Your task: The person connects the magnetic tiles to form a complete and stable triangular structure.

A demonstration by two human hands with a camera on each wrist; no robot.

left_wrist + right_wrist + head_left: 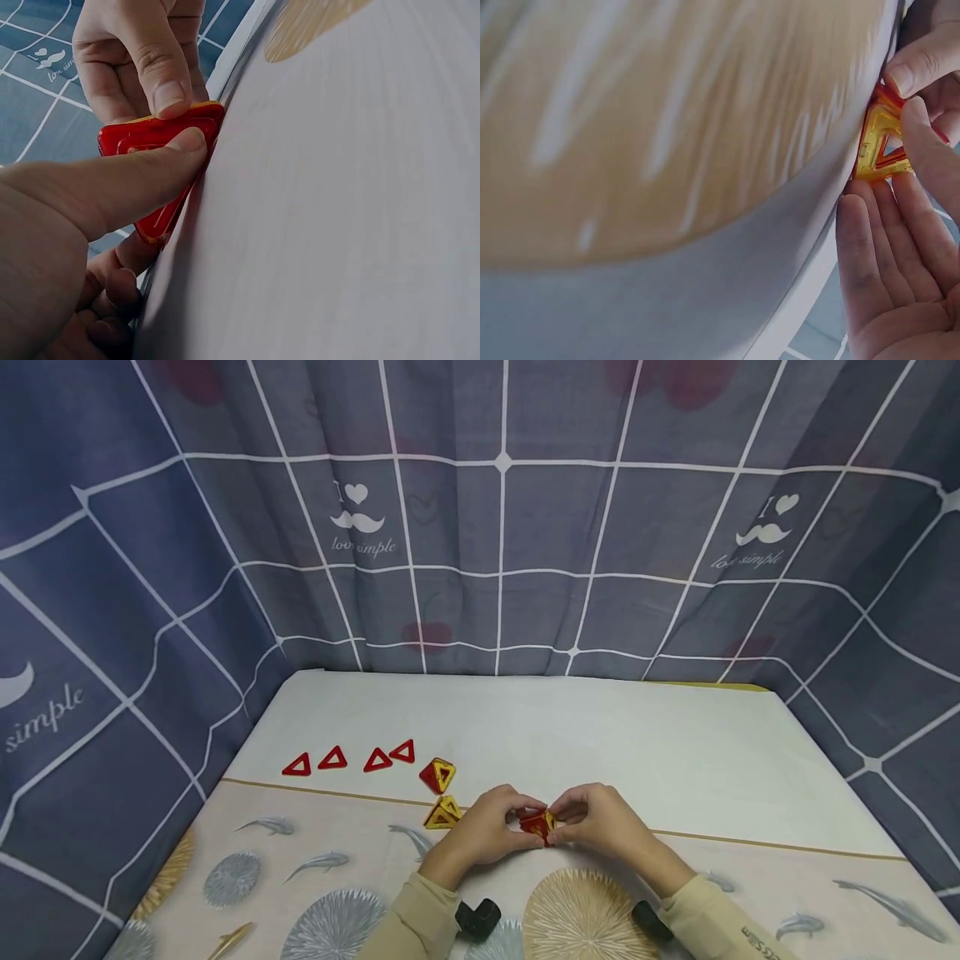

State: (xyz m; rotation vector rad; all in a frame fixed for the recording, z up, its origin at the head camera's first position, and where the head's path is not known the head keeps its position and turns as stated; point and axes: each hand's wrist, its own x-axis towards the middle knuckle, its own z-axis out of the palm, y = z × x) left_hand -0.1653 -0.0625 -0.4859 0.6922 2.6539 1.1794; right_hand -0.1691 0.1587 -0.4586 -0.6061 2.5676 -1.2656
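Observation:
Between the two hands, at the front of the table, is a small pyramid of red and yellow magnetic triangle tiles [535, 823]. My left hand [489, 825] holds it from the left, and in the left wrist view its thumb lies across the red face [161, 212]. On the other side my right hand [602, 818] grips it. The right wrist view shows a yellow triangle tile [871, 146] with an open centre between that hand's thumb and fingers. The base of the pyramid is hidden by the hands.
Left of the hands stand two more red and yellow tile pyramids, one nearer [443, 812] and one farther [437, 775]. Several loose red triangle tiles [333, 758] lie in a row farther left. A patterned cloth [360, 852] covers the table front; a checked curtain [465, 527] surrounds it.

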